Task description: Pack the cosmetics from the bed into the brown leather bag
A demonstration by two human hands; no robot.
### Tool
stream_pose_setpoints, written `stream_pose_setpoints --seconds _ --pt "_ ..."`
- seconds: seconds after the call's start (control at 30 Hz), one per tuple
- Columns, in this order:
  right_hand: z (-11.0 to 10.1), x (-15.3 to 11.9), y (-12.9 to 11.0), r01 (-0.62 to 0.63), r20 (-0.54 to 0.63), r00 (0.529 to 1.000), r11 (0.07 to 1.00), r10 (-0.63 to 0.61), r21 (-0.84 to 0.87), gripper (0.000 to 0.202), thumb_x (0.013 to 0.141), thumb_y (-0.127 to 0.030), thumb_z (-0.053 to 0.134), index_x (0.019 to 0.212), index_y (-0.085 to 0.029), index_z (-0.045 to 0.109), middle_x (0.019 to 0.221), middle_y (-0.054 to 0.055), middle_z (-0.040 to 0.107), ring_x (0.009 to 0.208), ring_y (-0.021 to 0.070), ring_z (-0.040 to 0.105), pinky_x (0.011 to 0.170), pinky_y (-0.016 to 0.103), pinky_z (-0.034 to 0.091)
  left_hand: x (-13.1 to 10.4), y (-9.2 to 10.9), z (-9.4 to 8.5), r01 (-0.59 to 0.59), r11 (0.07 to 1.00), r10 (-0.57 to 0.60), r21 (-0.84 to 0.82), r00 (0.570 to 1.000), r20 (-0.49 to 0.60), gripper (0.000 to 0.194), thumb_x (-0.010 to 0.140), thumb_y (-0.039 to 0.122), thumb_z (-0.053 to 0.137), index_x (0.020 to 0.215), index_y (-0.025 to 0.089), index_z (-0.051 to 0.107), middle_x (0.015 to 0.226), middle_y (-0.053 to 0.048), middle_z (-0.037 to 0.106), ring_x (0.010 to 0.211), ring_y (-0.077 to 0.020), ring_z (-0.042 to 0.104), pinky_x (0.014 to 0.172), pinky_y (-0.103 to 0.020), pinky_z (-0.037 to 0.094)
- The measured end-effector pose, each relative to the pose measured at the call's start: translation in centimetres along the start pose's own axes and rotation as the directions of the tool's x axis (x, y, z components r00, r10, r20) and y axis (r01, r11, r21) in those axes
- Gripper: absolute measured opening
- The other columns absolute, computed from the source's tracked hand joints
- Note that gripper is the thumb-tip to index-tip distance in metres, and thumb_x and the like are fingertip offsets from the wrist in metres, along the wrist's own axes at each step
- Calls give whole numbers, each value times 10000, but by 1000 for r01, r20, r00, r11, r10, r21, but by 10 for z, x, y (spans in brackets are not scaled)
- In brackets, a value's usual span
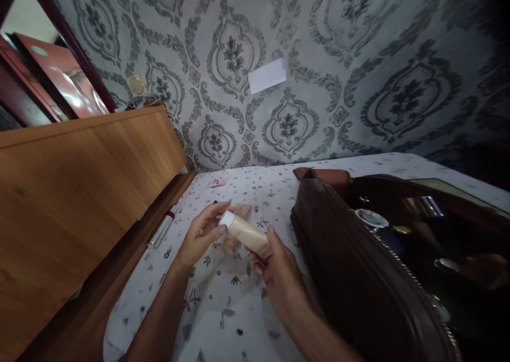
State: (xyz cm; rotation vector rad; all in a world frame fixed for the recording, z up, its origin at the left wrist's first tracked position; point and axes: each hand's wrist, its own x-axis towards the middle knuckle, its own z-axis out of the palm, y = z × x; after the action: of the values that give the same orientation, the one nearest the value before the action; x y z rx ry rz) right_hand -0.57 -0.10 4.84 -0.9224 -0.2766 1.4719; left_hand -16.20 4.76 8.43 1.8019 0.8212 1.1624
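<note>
A cream-coloured bottle point(250, 234) with a white cap point(227, 220) is held tilted above the patterned sheet. My right hand point(281, 272) is closed round its lower end, thumb on top and fingers beneath. At the other end, the thumb and fingers of my left hand point(203, 232) close about the white cap. A beige-pink item point(243, 210) lies on the sheet behind the bottle, partly covered by it, so its kind cannot be made out. Close by on the right stands a dark brown leather bag point(338, 266), unzipped, with several shiny things inside.
A wooden panel point(91, 176) rises along the left, beside a clear tube with a red cap point(162, 229). A small pink item point(216, 182) lies near the patterned wall point(287, 123). Behind the bag is an orange-brown leather piece point(329, 176). White paper point(268, 76) is on the wall.
</note>
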Motion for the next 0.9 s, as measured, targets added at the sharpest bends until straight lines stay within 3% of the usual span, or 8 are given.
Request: stream_pose_setpoints --seconds 0.17,0.27,0.37,0.43,0.6,0.7,0.8,0.9 --pt "-1 0 1 11 10 1000 1000 -11 13 477 688 -604 715 852 -168 611 655 -10 632 522 116 541 454 213 367 0 -3 0 -23 995 26 -93 999 27 455 889 432 608 1278 198 572 1320 -131 589 1195 -265 537 952 -329 443" --pt "-1 -1 0 39 8 999 999 -38 -30 487 682 -618 708 839 -166 622 647 -7 633 505 122 534 447 225 361 1 -8 4 -11 999 8 -42 997 -70 523 873 555 575 1246 188 574 1122 -109 633 932 -203 591 728 -264 487" --pt "0 -2 -1 62 22 998 995 -61 -74 480 676 -620 710 811 -168 624 621 -5 629 500 129 531 438 228 349 2 -8 5 42 998 -36 41 990 -137 442 849 554 606 1049 163 655 829 -32 595 655 -125 496 546 -211 410" --pt "1 -2 0 43 25 999 997 -42 -64 466 691 -614 698 805 -170 619 605 0 634 489 130 529 431 224 344 2 -6 2 58 997 -53 50 993 -109 370 856 489 629 1039 171 678 847 -35 613 697 -132 522 572 -209 418" --pt "2 -1 1 -32 -10 999 999 32 -5 422 755 -586 649 794 -168 607 581 23 644 453 136 524 414 232 347 -1 -1 -4 5 1000 -3 -28 998 58 448 853 359 663 1271 205 614 1289 -118 612 1188 -263 537 970 -330 434" --pt "1 -1 3 13 33 999 1000 -13 -9 441 737 -601 667 782 -167 606 580 24 648 455 131 525 410 222 339 0 -4 0 19 999 -19 -40 1000 7 514 845 452 648 1288 198 583 1235 -126 629 1110 -257 572 900 -320 467" --pt "0 0 4 40 58 998 999 -39 -29 441 756 -600 653 764 -162 605 556 28 642 431 118 507 395 205 311 2 -7 4 64 998 -65 -4 992 -105 427 807 499 675 1087 177 660 976 -71 665 885 -196 595 751 -263 476" --pt "0 -1 3 -52 38 998 998 53 -37 415 830 -563 584 773 -154 614 528 44 639 389 111 482 382 201 306 2 -7 1 96 995 -97 -29 993 -70 356 813 414 698 1080 180 682 1009 -68 675 929 -194 599 806 -270 469"
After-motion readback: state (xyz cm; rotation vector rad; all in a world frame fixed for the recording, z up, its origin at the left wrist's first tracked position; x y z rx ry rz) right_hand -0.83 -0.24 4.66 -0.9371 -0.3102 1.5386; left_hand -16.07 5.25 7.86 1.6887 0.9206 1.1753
